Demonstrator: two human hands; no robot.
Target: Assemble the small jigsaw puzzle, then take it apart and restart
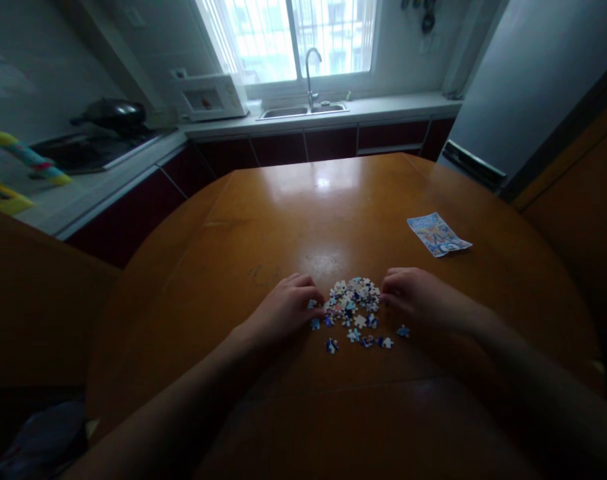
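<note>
A loose pile of small jigsaw puzzle pieces (353,297) lies on the wooden table, white backs mixed with blue and purple printed faces. At its left edge rests my left hand (296,300), its thumb and fingers bent and apart around a light blue piece (311,304). My right hand (408,290) is at the pile's right edge, fingers curled together. Whatever its fingertips hold, if anything, is hidden. Several stray pieces lie on the near side, among them a blue and white one (332,345) and a blue one (403,331).
A creased printed sheet (436,233) lies to the right on the brown table (223,253). Beyond are a counter with a sink (303,112), a white microwave (211,97) and a pan (114,113) on the stove. A fridge (523,80) stands right.
</note>
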